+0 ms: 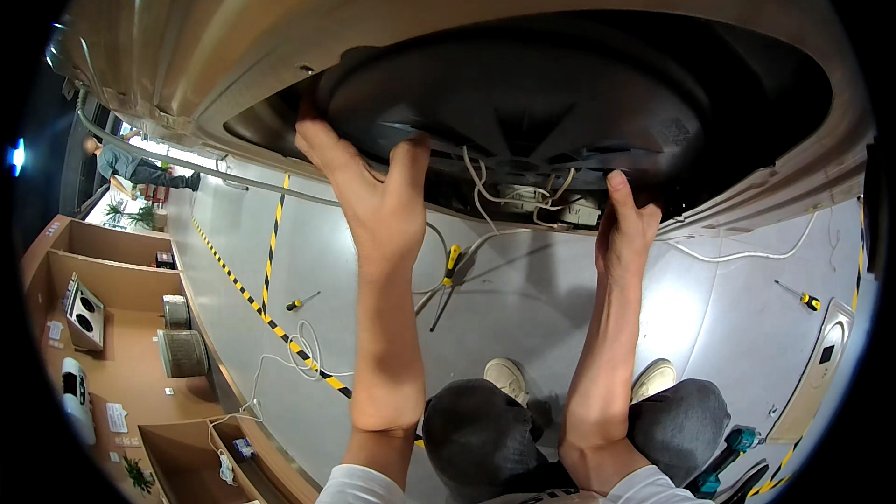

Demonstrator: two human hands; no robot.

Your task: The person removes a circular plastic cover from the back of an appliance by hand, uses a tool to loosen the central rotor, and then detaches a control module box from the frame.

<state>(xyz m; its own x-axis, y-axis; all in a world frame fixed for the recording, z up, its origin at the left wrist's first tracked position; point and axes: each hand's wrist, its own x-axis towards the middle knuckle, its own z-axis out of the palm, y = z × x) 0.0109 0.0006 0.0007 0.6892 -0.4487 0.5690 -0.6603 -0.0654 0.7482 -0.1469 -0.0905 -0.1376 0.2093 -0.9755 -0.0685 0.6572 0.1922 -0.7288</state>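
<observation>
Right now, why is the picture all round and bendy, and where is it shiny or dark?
Head view: the fisheye lens bends straight edges and leaves black corners; head view: glare whitens the grey floor near the right shoe; head view: the black round part looks dim inside the opening.

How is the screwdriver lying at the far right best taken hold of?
Probably by its thick yellow-and-black handle, from above with the right hand: it lies flat on the floor, handle end toward the pale panel, and its slim shaft offers less to grip.
</observation>
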